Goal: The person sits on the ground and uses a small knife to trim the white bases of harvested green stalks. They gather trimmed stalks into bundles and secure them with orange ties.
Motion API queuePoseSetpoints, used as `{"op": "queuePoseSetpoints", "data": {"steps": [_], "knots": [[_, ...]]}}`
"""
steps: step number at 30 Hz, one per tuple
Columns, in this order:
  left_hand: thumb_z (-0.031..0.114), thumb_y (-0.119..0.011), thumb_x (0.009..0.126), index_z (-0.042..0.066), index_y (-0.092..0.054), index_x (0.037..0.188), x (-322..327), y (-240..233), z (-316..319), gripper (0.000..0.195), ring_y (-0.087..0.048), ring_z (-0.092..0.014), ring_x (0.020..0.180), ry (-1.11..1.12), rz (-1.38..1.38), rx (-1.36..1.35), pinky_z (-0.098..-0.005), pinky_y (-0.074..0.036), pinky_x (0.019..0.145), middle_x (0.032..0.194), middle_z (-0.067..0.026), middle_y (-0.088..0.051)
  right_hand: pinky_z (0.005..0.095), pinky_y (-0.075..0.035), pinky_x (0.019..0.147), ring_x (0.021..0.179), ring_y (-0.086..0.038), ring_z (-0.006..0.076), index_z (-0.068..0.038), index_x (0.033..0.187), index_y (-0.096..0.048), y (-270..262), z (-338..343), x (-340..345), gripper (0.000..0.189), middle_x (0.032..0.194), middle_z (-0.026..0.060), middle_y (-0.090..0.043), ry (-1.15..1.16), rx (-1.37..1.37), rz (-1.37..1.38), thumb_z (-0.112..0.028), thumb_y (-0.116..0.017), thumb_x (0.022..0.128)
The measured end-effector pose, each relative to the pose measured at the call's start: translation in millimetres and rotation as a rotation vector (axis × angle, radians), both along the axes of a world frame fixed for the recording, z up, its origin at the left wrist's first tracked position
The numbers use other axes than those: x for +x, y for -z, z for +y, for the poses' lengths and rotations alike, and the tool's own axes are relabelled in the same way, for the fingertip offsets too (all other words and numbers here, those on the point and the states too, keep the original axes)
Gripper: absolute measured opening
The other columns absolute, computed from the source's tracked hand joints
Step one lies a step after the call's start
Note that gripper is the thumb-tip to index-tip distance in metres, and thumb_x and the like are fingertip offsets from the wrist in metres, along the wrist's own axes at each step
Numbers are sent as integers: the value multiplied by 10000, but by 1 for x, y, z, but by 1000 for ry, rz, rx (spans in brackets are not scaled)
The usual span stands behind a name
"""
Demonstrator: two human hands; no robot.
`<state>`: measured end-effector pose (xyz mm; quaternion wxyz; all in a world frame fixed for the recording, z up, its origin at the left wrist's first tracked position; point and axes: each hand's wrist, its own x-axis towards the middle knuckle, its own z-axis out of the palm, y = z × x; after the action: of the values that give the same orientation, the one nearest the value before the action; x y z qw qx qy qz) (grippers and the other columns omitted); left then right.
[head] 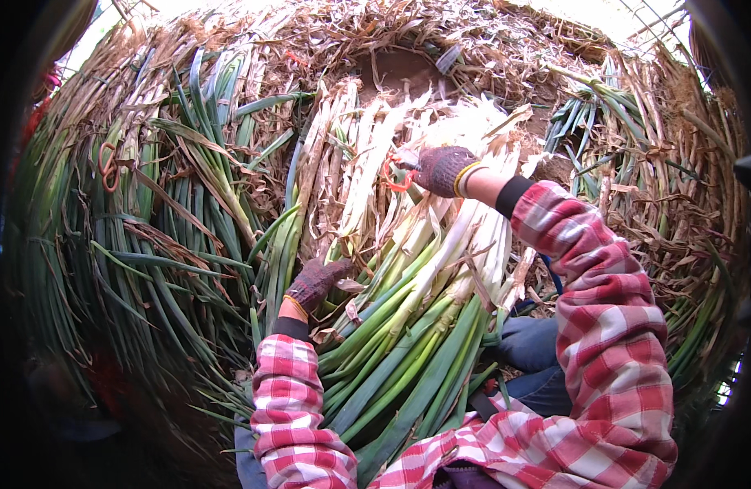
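A bundle of long green onions lies over my lap, its green leaves towards me and its pale stalks pointing away. My right hand, in a dark knit glove with a yellow cuff edge, is closed over the pale stalks and holds an orange-red tie, which forms a loop at the fingertips. My left hand, gloved alike, rests at the left side of the bundle, thumb towards the leaves. Its fingers are partly hidden, so I cannot tell whether it grips any stalks. Dry husks cling around the stalks.
Tied bundles of green onions are packed along the left, with a rust-coloured looped metal piece upon them. More onions with dry stalks lie on the right. Dry husks and bare soil show at the far side.
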<state>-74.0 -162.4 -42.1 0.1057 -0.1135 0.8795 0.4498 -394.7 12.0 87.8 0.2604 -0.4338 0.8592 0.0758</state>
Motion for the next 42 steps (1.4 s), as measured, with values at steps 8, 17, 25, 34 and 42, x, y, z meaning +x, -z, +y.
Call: {"op": "queuePoseSetpoints", "data": {"steps": [8, 17, 25, 34, 42], "knots": [[125, -536, 986, 41, -715, 1170, 5, -15, 0, 270, -708, -336, 974, 22, 101, 58, -381, -536, 872, 1053, -186, -735, 481, -577, 886, 1043, -733, 362, -31, 1154, -741, 30, -35, -35, 391, 1147, 215, -738, 80, -26, 100, -306, -576, 930], [162, -605, 983, 112, -684, 1298, 1, -19, 3, 330, -714, -298, 994, -255, -262, 458, -374, -544, 896, 1166, -183, -720, 462, -562, 929, 1107, -711, 360, -57, 1197, -731, 52, -66, -54, 405, 1221, 197, -717, 121, -84, 65, -328, -542, 963], [271, -642, 964, 85, -647, 1327, -9, -34, 3, 408, -690, -356, 912, -193, -90, -22, -421, -536, 827, 1046, -244, -702, 486, -568, 868, 945, -731, 395, -3, 1173, -652, -15, -1, 7, 509, 1028, 236, -740, -124, -26, -63, -456, -505, 994], [287, -763, 876, -31, -632, 1333, -13, -73, 12, 572, -636, -141, 859, -565, -209, 439, -302, -529, 808, 1017, -74, -715, 533, -556, 774, 848, -718, 436, -57, 1253, -546, -85, 56, 97, 477, 878, 234, -719, -366, -18, -350, -445, -558, 976], [318, -761, 827, -62, -647, 1298, -3, -70, 3, 616, -648, -194, 993, -540, -156, 489, -316, -502, 933, 1113, -135, -715, 510, -559, 823, 890, -714, 427, -27, 1203, -606, -76, 32, 73, 501, 956, 248, -724, -219, -83, -218, -472, -545, 982]]}}
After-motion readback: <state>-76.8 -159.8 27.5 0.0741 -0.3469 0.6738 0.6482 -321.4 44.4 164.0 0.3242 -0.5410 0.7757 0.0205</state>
